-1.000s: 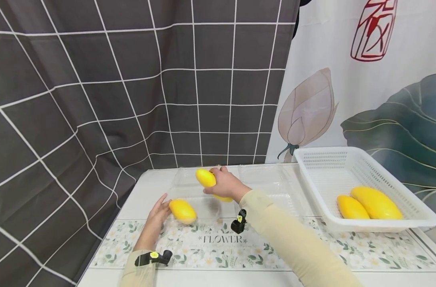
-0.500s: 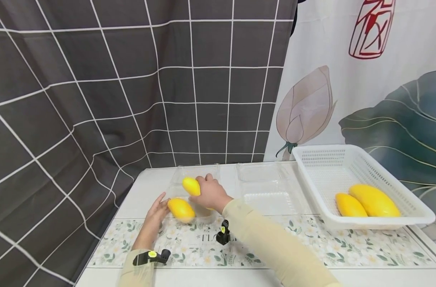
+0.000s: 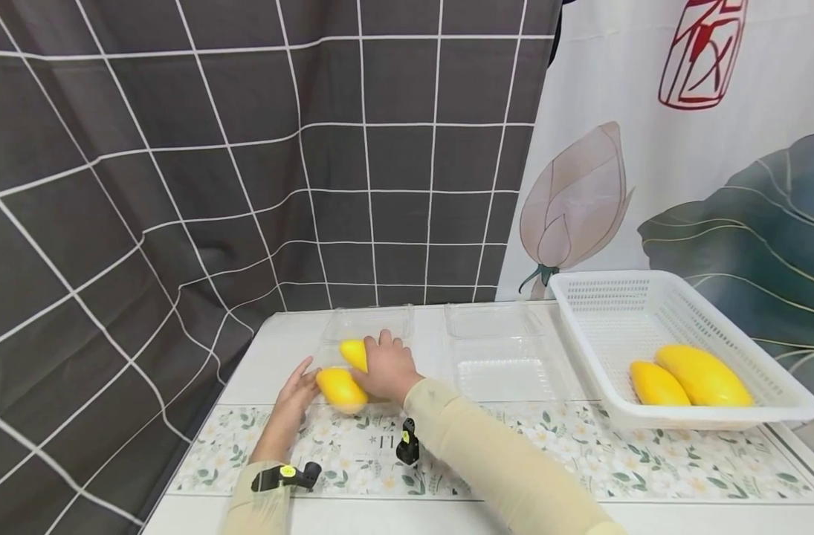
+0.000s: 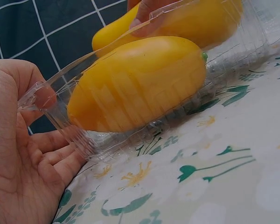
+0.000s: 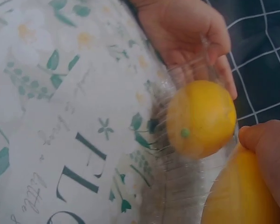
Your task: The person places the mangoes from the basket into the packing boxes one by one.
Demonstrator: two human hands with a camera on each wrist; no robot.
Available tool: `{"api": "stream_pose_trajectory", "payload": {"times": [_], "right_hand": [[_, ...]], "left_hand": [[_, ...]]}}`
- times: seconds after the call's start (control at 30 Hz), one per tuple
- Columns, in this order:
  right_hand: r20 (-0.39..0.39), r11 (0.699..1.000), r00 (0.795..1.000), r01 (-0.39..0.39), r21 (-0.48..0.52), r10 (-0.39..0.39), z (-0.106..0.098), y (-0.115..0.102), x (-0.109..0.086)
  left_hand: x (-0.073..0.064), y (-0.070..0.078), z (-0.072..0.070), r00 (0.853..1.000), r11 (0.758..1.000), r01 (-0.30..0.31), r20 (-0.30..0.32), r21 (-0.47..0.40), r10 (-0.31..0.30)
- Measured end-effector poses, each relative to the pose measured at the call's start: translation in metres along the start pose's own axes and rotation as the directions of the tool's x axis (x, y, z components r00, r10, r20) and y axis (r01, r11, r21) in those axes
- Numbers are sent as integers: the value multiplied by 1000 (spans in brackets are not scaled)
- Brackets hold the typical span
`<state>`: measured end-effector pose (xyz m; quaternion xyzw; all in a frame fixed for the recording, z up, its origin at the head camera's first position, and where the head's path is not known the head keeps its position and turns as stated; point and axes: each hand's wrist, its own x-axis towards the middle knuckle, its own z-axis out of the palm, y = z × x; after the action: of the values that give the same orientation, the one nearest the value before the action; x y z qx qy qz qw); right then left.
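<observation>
Right hand [image 3: 386,368] lowered w/ gripped mango [image 3: 354,354] into clear box [image 4: 130,116]; left hand [image 3: 294,397] pinches box edge.

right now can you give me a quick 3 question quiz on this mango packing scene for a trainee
1. True or false: the white basket holds two mangoes.
2. Which hand sets a mango into the clear container? A) left hand B) right hand
3. Fill in: the second clear container, between the hands and the basket, holds ___ mangoes.

Key
1. True: two lie side by side in it.
2. B; the left hand steadies the container's end.
3. No.
</observation>
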<state>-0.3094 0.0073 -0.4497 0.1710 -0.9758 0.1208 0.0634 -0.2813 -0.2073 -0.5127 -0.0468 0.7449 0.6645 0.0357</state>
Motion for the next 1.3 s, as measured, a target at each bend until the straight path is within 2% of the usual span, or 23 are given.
{"api": "stream_pose_trajectory", "payload": {"times": [0.1, 0.23, 0.27, 0.47, 0.7, 0.93, 1.3], "right_hand": [[3, 1000, 1000, -2, -30, 2, 4, 0, 0], [5, 999, 1000, -17, -50, 17, 11, 1, 1], [8, 999, 1000, -20, -51, 20, 12, 1, 1], [26, 996, 1000, -4, -93, 7, 16, 1, 1], [83, 989, 996, 42, -140, -30, 17, 0, 1], [126, 984, 991, 56, -170, -35, 15, -3, 2], [170, 981, 984, 77, -179, -46, 16, -9, 0]], "left_hand": [[0, 2, 1, 1000, 1000, 8, 7, -7, -8], [2, 4, 1, 998, 997, -47, 26, -67, 48], [2, 5, 1, 999, 996, -43, 27, -78, 45], [4, 6, 2, 1000, 998, -22, 19, -63, 23], [2, 5, 1, 999, 998, -43, 19, -35, 44], [2, 3, 1, 998, 998, -52, 32, -22, 53], [5, 3, 1, 1000, 1000, -18, 11, -21, 18]]}}
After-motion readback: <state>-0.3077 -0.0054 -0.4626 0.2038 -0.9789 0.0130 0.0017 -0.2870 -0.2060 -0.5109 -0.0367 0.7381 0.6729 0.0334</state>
